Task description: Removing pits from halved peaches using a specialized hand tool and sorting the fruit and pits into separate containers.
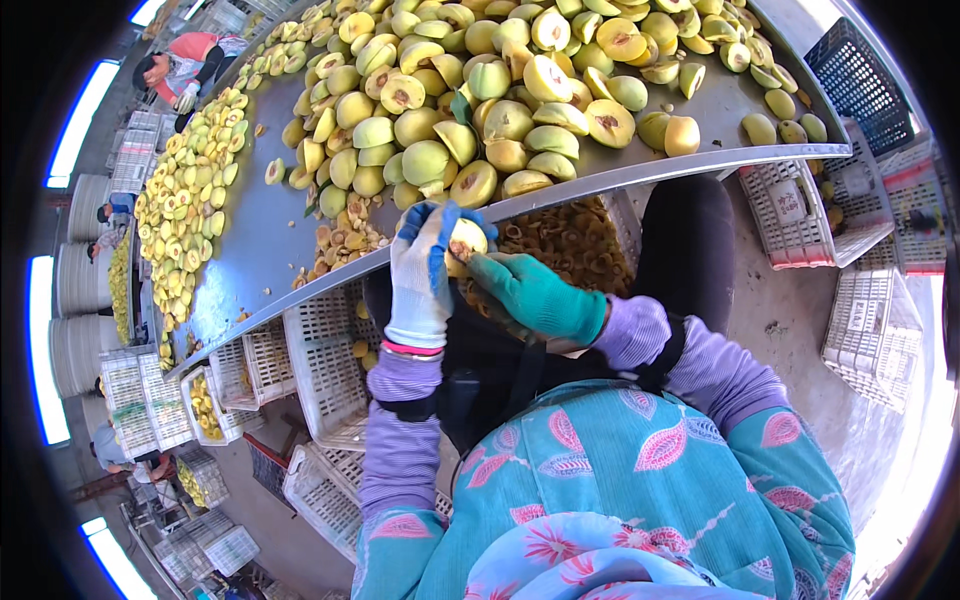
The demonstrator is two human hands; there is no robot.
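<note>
The left hand (420, 270) wears a white glove (407, 305), blue at the fingers, with a bright pink band (412, 349) at the wrist. The right hand (545, 295) wears a green glove (563, 303). Both forearms are in lavender sleeves (730, 370) with fine pale stripes, each crossed by black bands (408, 409). A teal top (590, 465) covers trunk and upper arms, printed with leaf shapes in pink, white and dark blue. Nearest is a pale blue scarf (575, 560) with pink flowers. The trousers (685, 240) are dark.
</note>
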